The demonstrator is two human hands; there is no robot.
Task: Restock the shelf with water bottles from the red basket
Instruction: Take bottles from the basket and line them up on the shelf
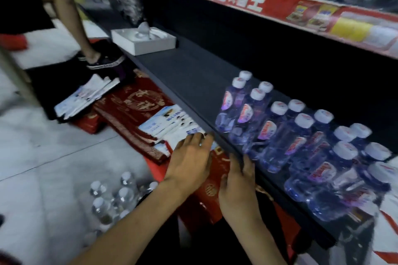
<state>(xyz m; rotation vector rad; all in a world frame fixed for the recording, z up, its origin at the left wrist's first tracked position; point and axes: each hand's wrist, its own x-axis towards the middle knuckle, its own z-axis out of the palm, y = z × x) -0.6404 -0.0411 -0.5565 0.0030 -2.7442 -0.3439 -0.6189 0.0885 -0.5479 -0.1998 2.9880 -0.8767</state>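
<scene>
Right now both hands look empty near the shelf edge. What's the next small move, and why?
Probably swing the left hand down and left to the loose bottles below and grasp one. Neither it nor the right hand holds anything, and the dark shelf lies bare left of the standing bottle rows, up to the white box.

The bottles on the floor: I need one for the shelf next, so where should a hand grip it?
Grip a floor bottle around the neck just under its white cap, coming from above. They stand upright and packed together, so only the tops are exposed; the sides look blocked.
</scene>
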